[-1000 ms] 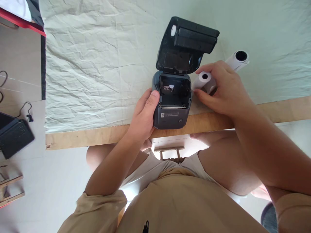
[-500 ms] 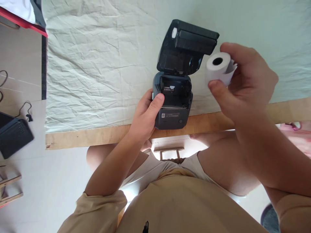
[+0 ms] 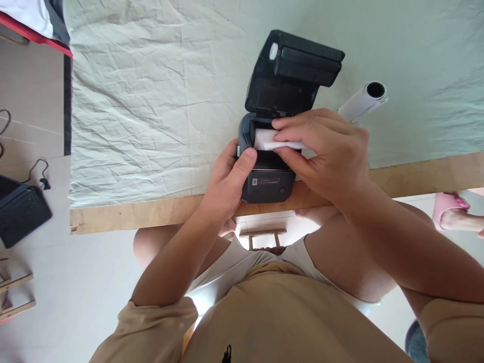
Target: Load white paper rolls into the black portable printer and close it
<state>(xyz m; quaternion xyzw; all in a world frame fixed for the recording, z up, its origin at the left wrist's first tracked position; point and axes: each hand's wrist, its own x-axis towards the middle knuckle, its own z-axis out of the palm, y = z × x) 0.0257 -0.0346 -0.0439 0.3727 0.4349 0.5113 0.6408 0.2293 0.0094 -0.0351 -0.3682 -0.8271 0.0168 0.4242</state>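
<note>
My left hand point(image 3: 229, 176) grips the lower left side of a small black label printer point(image 3: 269, 187), its thumb over the edge. The printer's lid point(image 3: 282, 83) stands open, tilted back. A white paper roll point(image 3: 263, 137) lies sideways in the printer's paper bay, partly covered by fingers. Closed around that roll, my right hand point(image 3: 327, 146) has its fingertips on the top and its thumb on the near side. Just beyond my right hand, a white tube-shaped roll point(image 3: 361, 103) with a dark hollow end rests on the cloth, partly hidden.
A pale wrinkled cloth point(image 3: 151, 111) covers the table, whose wooden front edge point(image 3: 132, 214) runs close to my lap. On the floor at left are a black laptop-like device point(image 3: 24, 212) and a cable. Another person's foot in a pink slipper point(image 3: 448, 209) shows at right.
My right hand has moved left, bringing the paper roll from beside the lid into the printer's bay. The tube-shaped roll behind it now shows. My left hand stays on the printer.
</note>
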